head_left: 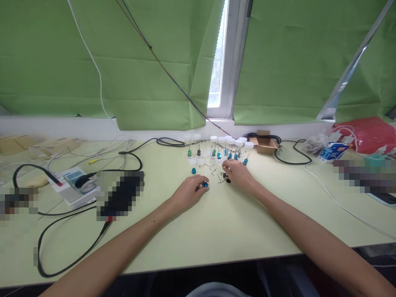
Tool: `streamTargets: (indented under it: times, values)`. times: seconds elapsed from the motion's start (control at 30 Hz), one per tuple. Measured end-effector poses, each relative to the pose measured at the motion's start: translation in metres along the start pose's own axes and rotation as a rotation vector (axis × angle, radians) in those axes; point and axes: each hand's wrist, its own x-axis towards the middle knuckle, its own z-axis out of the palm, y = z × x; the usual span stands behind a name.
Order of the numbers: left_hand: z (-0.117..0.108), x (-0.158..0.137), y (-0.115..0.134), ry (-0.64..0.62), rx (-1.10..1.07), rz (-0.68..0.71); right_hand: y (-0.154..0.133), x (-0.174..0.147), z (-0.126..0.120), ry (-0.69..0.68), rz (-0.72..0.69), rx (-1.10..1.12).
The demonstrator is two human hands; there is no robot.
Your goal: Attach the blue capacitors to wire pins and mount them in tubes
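Observation:
Pinched between the thumb and fingers of my left hand (190, 192) is a small blue knob-like part (206, 185), held just over the table. A similar blue piece (194, 170) lies beyond that hand. My right hand (236, 172) reaches among small loose parts, its fingers curled together; what they hold, if anything, is hidden. Below its fingers lie black round pieces (228, 180) and thin metal pins (219, 178). Just past both hands stand several clear tubes with white caps (213, 138), containing green, blue or dark pieces on thin stems.
On the left, a white power socket box (74, 187) with a plug sits among black cables (64, 212). A small open cardboard box (262, 144) stands behind the tubes. To the right are a blue-and-white packet (333, 152), a red bag (368, 134) and a white cable (337, 206).

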Motion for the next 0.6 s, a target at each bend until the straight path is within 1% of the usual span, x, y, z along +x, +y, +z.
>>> streamTargets:
  times: [0.27,0.37,0.47,0.6]
  values:
    - [0.0013,0.0001,-0.0005,0.036,-0.022,0.031,-0.0030,-0.0035,-0.0017,-0.062,-0.086,0.059]
    - [0.0021,0.0006,0.0007,0.078,-0.056,0.005,-0.0052,-0.0049,-0.0030,-0.092,-0.118,0.074]
    - [0.0024,0.0018,0.0029,0.115,-0.196,-0.082,-0.0055,-0.0058,-0.0035,-0.118,-0.129,0.071]
    - [0.0007,0.0036,0.0068,0.111,-0.484,-0.240,-0.0048,-0.0061,-0.0033,-0.127,-0.153,0.056]
